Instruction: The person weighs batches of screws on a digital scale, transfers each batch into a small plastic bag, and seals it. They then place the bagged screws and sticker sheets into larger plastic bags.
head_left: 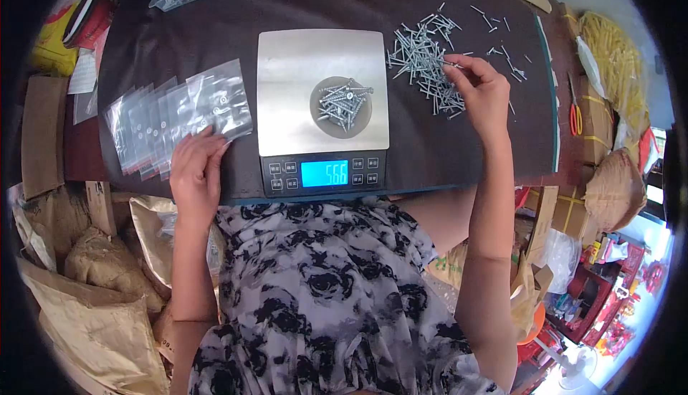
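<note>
Fingers of right hand clamped on slim metal screw at spiky loose pile; left hand, fingers bent, on clear glossy plastic bags, grip unclear. Between: smooth metal scale, round dish of ridged screws on top.

Two hands are showing, one left hand and one right hand. One desk is carrying one scale, whose one display is showing three digits and whose eight buttons are flanking it. One dish is sitting there. Screws are forming one big pile, too tangled for counting. At least five plastic bags are overlapping. One pair of scissors is showing.
</note>
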`<state>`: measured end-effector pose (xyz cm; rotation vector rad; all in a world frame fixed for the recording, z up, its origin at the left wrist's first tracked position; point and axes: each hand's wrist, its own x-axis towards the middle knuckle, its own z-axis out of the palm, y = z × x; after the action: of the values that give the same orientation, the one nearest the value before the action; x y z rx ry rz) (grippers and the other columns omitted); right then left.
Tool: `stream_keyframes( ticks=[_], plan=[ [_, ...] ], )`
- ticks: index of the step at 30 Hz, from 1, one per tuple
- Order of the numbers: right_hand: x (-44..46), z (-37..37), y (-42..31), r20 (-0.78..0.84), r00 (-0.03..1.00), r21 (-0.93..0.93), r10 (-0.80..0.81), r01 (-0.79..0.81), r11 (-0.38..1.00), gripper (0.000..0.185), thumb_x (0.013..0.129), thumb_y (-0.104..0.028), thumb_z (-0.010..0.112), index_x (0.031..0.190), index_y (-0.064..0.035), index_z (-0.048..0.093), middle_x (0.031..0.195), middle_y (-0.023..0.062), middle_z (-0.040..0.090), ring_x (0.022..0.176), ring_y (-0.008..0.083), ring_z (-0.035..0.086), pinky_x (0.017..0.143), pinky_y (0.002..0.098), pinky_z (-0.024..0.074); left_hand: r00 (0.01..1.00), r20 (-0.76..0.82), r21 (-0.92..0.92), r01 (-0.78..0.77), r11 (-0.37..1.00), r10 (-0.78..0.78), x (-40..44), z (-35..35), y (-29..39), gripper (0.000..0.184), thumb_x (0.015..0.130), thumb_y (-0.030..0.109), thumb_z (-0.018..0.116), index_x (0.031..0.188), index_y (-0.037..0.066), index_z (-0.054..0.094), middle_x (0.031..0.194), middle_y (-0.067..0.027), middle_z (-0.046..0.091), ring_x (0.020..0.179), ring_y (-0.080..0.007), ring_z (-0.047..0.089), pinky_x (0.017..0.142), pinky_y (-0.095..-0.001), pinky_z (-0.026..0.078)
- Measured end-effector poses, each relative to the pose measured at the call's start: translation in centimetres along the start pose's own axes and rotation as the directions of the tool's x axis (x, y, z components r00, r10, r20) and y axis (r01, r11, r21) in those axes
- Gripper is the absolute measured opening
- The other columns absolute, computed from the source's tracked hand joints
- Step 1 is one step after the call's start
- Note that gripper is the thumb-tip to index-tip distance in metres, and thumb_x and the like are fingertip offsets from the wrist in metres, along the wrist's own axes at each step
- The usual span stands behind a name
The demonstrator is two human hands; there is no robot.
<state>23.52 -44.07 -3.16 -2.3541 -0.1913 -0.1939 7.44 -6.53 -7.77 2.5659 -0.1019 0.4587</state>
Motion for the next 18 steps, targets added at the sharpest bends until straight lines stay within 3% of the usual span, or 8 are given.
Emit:
stream_keyframes(
  ticks=[1, 4, 7, 11, 14, 18],
  plan=[
    [0.1, 0.0, 0.0, 0.026, 1.000, 0.007, 0.015, -0.015, 1.000, 0.017, 0.081, -0.010, 0.071, 0.097, -0.0049, 0.072, 0.078, 0.0063, 0.067, 0.065, 0.0094, 0.059, 0.061, 0.0246, 0.0467, 1.000, -0.021, -0.033, 0.005, 0.999, -0.005, -0.1, 0.0, -0.1, 0.017, 0.079, -0.004, 0.066, 0.095, 0.002, 0.066, 0.099, -0.0122, 0.067, 0.100, -0.0258, 0.065, 0.091, -0.0379, 0.047],
    [0.3, 0.2, 0.3, 0.061, 0.998, -0.078, -0.016, 0.021, 0.997, 0.018, 0.081, -0.011, 0.071, 0.098, -0.0047, 0.072, 0.075, 0.0058, 0.068, 0.065, 0.0087, 0.059, 0.061, 0.0244, 0.0469, 0.971, -0.022, -0.202, 0.228, 0.952, -0.237, -1.0, 0.1, 0.1, 0.017, 0.078, -0.007, 0.066, 0.093, 0.000, 0.065, 0.091, -0.0108, 0.065, 0.085, -0.0194, 0.065, 0.078, -0.0302, 0.052],
    [0.3, 0.3, 0.4, 0.036, 0.999, -0.047, 0.023, -0.021, 0.999, 0.018, 0.081, -0.012, 0.072, 0.098, -0.0048, 0.072, 0.074, 0.0063, 0.068, 0.065, 0.0091, 0.059, 0.061, 0.0247, 0.0472, 0.969, -0.052, -0.149, 0.232, 0.961, -0.242, -0.5, -0.1, 0.7, 0.017, 0.079, -0.007, 0.066, 0.095, -0.001, 0.064, 0.088, -0.0098, 0.063, 0.082, -0.0161, 0.062, 0.074, -0.0267, 0.052],
    [0.3, -0.3, -0.5, 0.026, 0.992, -0.048, 0.125, -0.124, 0.991, 0.017, 0.081, -0.013, 0.071, 0.097, -0.0051, 0.072, 0.074, 0.0075, 0.068, 0.065, 0.0105, 0.060, 0.062, 0.0255, 0.0477, 0.974, -0.015, -0.160, 0.220, 0.962, -0.225, -0.8, -0.3, 0.4, 0.018, 0.080, -0.006, 0.067, 0.097, -0.001, 0.066, 0.091, -0.0101, 0.062, 0.083, -0.0175, 0.062, 0.075, -0.0269, 0.051],
    [0.3, -0.6, 0.0, 0.034, 0.999, -0.136, -0.025, 0.030, 0.990, 0.017, 0.082, -0.014, 0.071, 0.096, -0.0049, 0.072, 0.077, 0.0079, 0.068, 0.066, 0.0121, 0.060, 0.063, 0.0263, 0.0481, 0.976, 0.006, -0.171, 0.218, 0.961, -0.220, -0.9, -0.3, 0.3, 0.018, 0.080, -0.003, 0.067, 0.098, -0.001, 0.068, 0.097, -0.0114, 0.064, 0.088, -0.0203, 0.062, 0.079, -0.0292, 0.051],
    [0.3, -0.5, 0.2, 0.032, 0.998, -0.131, -0.062, 0.065, 0.989, 0.016, 0.082, -0.015, 0.070, 0.094, -0.0048, 0.072, 0.082, 0.0080, 0.069, 0.067, 0.0142, 0.060, 0.064, 0.0276, 0.0483, 0.981, 0.030, -0.075, 0.194, 0.978, -0.192, -0.4, -1.1, 1.1, 0.018, 0.079, 0.000, 0.069, 0.097, -0.001, 0.069, 0.111, -0.0139, 0.064, 0.096, -0.0253, 0.061, 0.085, -0.0330, 0.048]
  ],
)
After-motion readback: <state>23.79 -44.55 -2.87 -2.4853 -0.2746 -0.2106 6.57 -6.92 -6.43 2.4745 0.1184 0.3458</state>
